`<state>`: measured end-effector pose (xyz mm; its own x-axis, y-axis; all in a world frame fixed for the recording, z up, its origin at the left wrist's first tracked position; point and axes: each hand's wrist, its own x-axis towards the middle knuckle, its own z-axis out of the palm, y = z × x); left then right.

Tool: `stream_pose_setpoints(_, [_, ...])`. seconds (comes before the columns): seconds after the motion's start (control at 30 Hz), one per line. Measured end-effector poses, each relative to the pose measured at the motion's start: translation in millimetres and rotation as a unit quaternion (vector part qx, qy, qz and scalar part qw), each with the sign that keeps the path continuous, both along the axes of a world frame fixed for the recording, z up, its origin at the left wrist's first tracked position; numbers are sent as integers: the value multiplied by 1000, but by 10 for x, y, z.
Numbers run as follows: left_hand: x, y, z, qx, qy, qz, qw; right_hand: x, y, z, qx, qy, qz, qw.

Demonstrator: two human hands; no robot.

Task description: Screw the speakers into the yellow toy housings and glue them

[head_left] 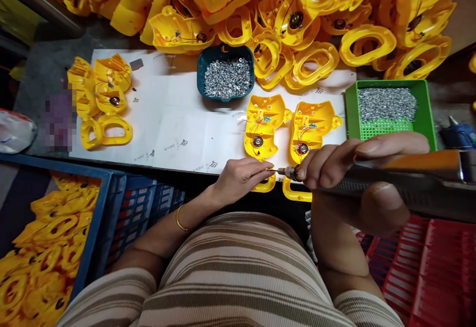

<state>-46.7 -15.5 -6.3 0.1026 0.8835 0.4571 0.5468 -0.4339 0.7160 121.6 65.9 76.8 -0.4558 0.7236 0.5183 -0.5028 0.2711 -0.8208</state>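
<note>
My right hand (pixel 334 163) is wrapped around a dark electric screwdriver (pixel 435 188), held level with its bit pointing left. At the bit's tip, the fingers of my left hand (pixel 241 178) are pinched together; whatever they hold is too small to make out. Just beyond my hands, two yellow plastic housing halves (pixel 267 131) (pixel 310 131) lie open side by side, showing wires, a small green board and a round dark speaker in each. Their handle loops (pixel 297 193) stick out at the table's near edge, the left one partly covered by my left hand.
Small screws fill a dark teal bowl (pixel 225 96) and a green basket (pixel 390 134). Yellow housings (pixel 178 32) are heaped along the back. Another housing (pixel 106 99) lies at left. A blue crate (pixel 106 193) stands lower left, red crates (pixel 442 267) lower right.
</note>
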Motion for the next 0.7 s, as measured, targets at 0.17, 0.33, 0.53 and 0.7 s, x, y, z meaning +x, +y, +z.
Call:
stream_pose_setpoints(0.17, [37, -29, 3, -15, 0, -2, 1000, -27, -44, 5, -19, -15, -33, 999])
stream_pose_setpoints(0.33, [77, -49, -22, -16, -13, 7, 1000, -54, -57, 38, -27, -15, -49, 998])
stream_pose_setpoints(0.53, [56, -50, -49, -41, -16, -7, 999, -157, -29, 42, -18, 7, -73, 997])
stream_pose_setpoints(0.7, [43, -46, -24, -46, -3, -28, 999, -212, -65, -31, -27, -19, -92, 995])
